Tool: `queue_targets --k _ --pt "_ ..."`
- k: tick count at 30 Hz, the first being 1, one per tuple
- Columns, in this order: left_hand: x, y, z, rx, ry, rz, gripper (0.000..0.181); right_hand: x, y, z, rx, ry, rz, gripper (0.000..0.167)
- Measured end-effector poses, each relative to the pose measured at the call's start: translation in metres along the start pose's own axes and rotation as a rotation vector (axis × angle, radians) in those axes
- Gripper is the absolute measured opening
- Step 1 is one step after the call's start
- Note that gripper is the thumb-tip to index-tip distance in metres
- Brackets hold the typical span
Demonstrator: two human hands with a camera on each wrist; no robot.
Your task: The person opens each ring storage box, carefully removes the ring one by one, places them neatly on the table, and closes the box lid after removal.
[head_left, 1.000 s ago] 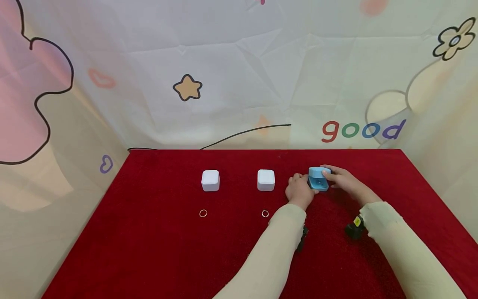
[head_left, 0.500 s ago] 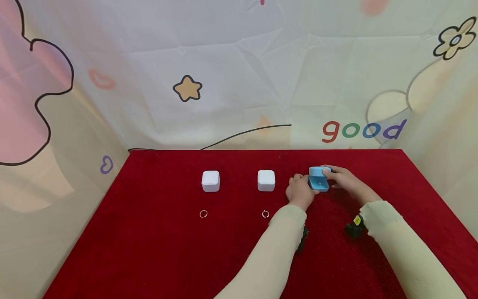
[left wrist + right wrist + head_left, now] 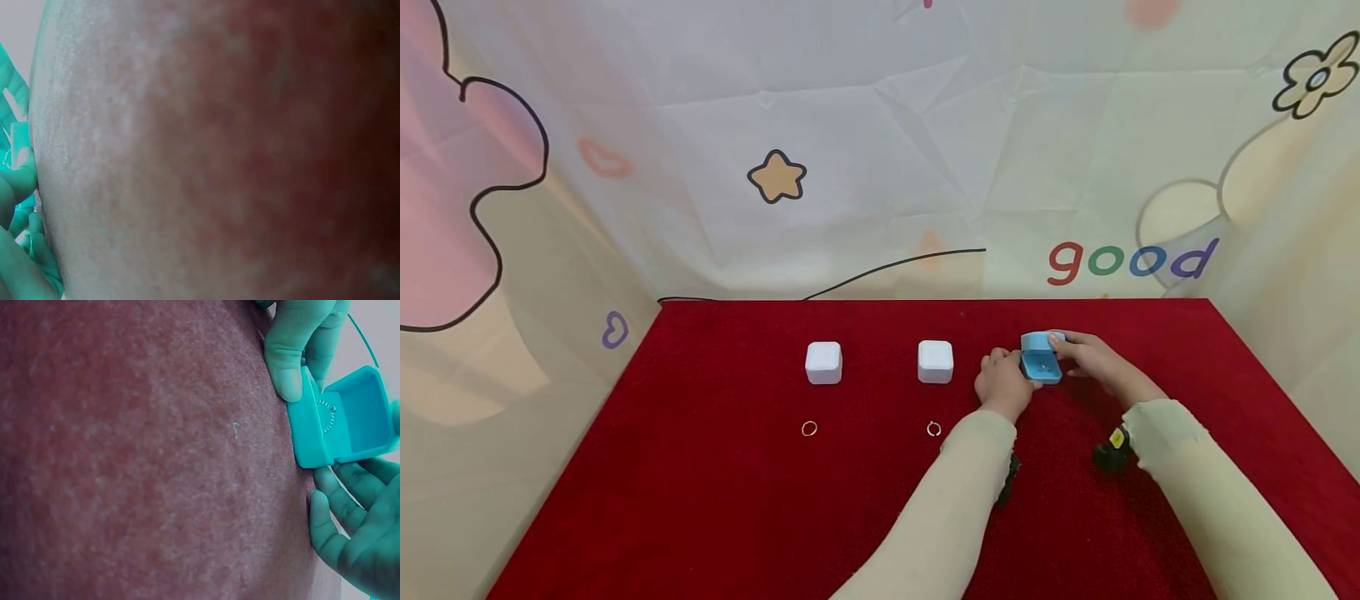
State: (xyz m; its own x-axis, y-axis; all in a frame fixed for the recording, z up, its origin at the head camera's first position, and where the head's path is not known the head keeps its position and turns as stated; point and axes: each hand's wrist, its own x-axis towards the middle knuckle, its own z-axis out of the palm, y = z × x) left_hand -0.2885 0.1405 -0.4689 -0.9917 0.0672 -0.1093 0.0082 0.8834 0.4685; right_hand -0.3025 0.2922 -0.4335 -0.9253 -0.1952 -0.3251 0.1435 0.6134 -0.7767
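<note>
A light blue ring box (image 3: 1042, 342) stands with its lid raised at the right of the red cloth. My left hand (image 3: 1002, 382) grips the base, its thumb on the front edge. From the other side my right hand (image 3: 1093, 362) pinches the lid, thumb in front; its lower fingers lie beside the box in the right wrist view. A ring (image 3: 330, 414) with a row of small bright stones sits in the box's insert. Only the edge of the left wrist view shows parts of the hands and box; cloth fills the remainder.
Two closed white boxes (image 3: 823, 363) (image 3: 936, 362) stand in a row to the left. In front of them lie a thin ring (image 3: 808, 428) and an open-ended ring (image 3: 933, 428). A printed curtain (image 3: 865, 167) hangs behind the table.
The lid of the blue ring box has tipped back a little under my right hand, showing more of the inside. My left hand has stayed at the base.
</note>
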Motion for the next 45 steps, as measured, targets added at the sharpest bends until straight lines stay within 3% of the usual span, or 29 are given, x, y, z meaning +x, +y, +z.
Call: queue_targets --k 22,45 --pt "-0.001 -0.001 -0.002 -0.023 -0.005 0.009 0.053 0.004 -0.004 -0.002 -0.019 0.013 0.039 0.075" --pt "0.001 -0.002 0.000 0.013 -0.017 0.018 0.052 0.011 -0.004 -0.006 0.038 -0.013 0.095 0.080"
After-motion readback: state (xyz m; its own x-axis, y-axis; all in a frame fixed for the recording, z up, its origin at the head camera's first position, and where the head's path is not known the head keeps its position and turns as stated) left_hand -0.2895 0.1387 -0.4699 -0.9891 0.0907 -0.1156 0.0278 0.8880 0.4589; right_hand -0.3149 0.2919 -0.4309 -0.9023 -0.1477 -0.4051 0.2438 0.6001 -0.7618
